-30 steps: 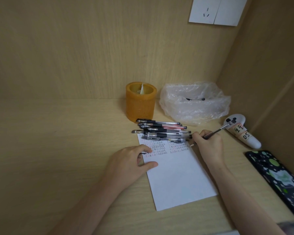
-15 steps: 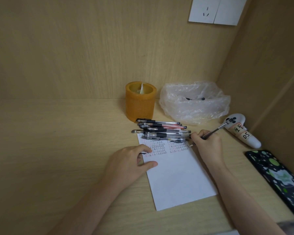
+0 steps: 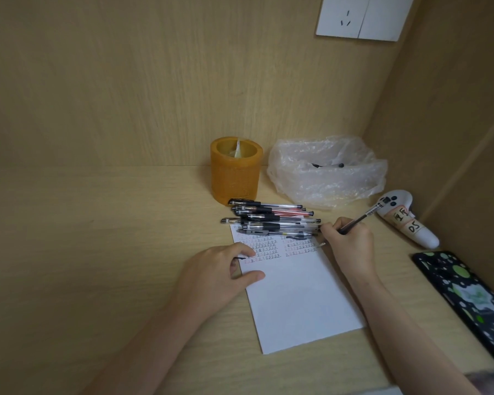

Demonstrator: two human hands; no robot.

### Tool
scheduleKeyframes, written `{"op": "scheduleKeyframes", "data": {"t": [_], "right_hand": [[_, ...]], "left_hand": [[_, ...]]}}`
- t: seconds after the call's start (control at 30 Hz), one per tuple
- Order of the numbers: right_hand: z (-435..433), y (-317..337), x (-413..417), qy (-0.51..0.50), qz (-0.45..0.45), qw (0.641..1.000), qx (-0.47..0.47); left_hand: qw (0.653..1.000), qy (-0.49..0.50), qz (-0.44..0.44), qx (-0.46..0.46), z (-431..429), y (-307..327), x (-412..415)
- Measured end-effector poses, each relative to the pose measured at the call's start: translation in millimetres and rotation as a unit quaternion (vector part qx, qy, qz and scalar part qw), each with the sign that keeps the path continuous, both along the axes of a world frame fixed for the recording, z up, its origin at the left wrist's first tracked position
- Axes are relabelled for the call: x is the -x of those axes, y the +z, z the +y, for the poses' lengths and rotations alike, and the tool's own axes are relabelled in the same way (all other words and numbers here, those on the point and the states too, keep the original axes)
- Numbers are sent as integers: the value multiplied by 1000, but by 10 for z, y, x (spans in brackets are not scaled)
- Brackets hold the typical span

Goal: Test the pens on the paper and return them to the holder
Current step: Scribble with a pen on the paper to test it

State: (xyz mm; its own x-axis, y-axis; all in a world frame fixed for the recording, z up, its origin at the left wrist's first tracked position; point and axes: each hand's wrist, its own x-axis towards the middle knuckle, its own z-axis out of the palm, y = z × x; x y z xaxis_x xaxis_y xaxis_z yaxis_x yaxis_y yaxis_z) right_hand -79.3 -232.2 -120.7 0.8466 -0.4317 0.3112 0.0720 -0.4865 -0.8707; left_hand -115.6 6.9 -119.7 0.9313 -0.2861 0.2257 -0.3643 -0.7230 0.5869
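Holder [image 3: 236, 182] contains a white pointed thing [image 3: 237, 147]

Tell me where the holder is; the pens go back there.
Head view: the orange holder stands by the back wall, just behind the pen pile, left of the plastic bag.

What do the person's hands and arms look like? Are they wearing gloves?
No gloves. The left hand and right hand are bare, with no rings or watch showing. The left arm and right arm are bare too, except a bit of mottled grey sleeve at the picture's bottom right edge.
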Motion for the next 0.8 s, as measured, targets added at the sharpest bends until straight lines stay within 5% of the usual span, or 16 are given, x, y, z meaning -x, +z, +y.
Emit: {"op": "scheduleKeyframes", "data": {"t": [0.8], "right_hand": [[-5,19,1,8,-1,1000,-25]], "left_hand": [[1000,-1,-2,0,1,10,9]]}}
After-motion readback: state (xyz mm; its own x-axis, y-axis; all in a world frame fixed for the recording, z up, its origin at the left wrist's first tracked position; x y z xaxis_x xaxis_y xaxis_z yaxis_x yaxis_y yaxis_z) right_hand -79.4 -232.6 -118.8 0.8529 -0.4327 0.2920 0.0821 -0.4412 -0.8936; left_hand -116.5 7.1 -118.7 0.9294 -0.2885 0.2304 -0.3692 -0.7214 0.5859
